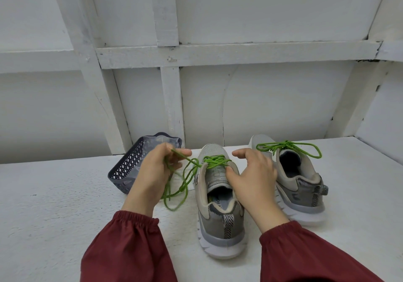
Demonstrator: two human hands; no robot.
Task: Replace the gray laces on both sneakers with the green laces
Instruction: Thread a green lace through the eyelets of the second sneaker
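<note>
Two grey sneakers stand side by side on the white table, heels toward me. The left sneaker (219, 203) has a green lace (214, 160) threaded across its eyelets. The lace's loose ends run left into my left hand (156, 169), which grips them, and the slack hangs in loops below that hand. My right hand (253, 176) rests on the right side of this sneaker's collar, with the thumb at the tongue and the forefinger stretched out. The right sneaker (298, 179) carries a green lace (287, 147) tied in a bow.
A dark grey perforated plastic basket (128, 168) sits tilted behind my left hand, near the wall. A white panelled wall (218, 98) closes off the back of the white table (54, 205). My dark red sleeves fill the lower part of the view.
</note>
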